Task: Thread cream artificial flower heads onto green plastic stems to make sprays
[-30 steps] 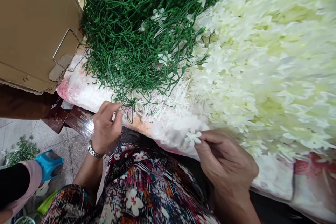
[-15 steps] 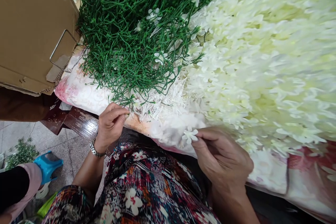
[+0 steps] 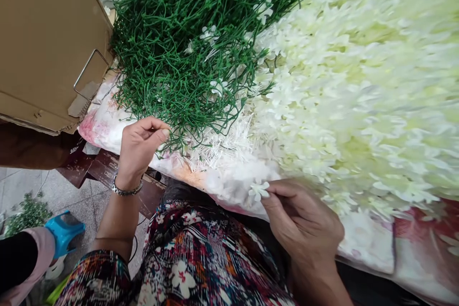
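Note:
A loose white artificial flower (image 3: 258,191) is pinched by its edge between the thumb and forefinger of my right hand (image 3: 304,220). My left hand (image 3: 139,150), with a metal watch band at the wrist, is closed at the lower left edge of a heap of green artificial stems (image 3: 186,52). Its fingertips pinch what looks like one thin green stem; the grip is partly hidden. White flower petals (image 3: 358,105) are piled to the right. Thin white stalks (image 3: 224,146) lie between my hands, beside the green heap.
A cardboard box (image 3: 50,43) with a bent metal wire handle (image 3: 84,69) stands at left. A flowered cloth pad (image 3: 103,126) lies under the piles. On the tiled floor are a blue stool (image 3: 66,232) and a small-leaved plant (image 3: 28,215). A person's leg (image 3: 21,253) shows at lower left.
My left hand has moved up and to the left, against the green heap, still pinched. My right hand keeps the white flower and has hardly moved. The view has shifted slightly.

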Demonstrator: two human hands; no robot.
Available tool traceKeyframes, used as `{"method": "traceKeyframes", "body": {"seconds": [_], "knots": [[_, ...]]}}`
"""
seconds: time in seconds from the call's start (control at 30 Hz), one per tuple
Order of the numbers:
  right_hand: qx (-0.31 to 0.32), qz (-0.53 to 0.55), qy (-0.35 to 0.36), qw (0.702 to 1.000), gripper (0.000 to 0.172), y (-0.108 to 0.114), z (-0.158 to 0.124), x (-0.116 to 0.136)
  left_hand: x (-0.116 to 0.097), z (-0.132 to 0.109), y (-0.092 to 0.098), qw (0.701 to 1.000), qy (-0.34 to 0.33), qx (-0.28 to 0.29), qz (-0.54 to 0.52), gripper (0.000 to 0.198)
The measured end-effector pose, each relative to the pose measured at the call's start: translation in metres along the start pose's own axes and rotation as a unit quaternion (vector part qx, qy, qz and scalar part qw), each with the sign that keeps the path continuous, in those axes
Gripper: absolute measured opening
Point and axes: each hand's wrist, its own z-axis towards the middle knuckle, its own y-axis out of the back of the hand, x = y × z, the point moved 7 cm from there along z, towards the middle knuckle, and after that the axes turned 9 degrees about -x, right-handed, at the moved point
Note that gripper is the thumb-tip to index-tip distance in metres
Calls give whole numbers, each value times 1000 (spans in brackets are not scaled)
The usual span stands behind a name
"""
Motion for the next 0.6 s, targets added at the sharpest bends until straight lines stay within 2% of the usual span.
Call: {"method": "traceKeyframes", "body": {"seconds": [0.13, 0.27, 0.33, 0.47, 0.53, 0.6], "knots": [[1, 10, 4, 1000, 11, 0, 2, 2, 4, 6, -2, 992, 72, 4, -101, 6], [2, 9, 6, 1000, 10, -1, 3, 3, 1, -10, -12, 980, 100, -10, -170, 6], [-1, 26, -7, 1000, 9, 0, 3, 2, 8, -26, -29, 972, 140, 4, -190, 9], [-24, 117, -57, 991, 7, 6, 2, -3, 32, -61, -73, 943, 241, 74, -218, 11], [-33, 167, -82, 982, 7, 10, 2, -6, 40, -71, -89, 939, 250, 113, -206, 11], [-46, 210, -101, 971, 8, 13, 1, -9, 43, -76, -96, 948, 234, 149, -158, 9]]}}
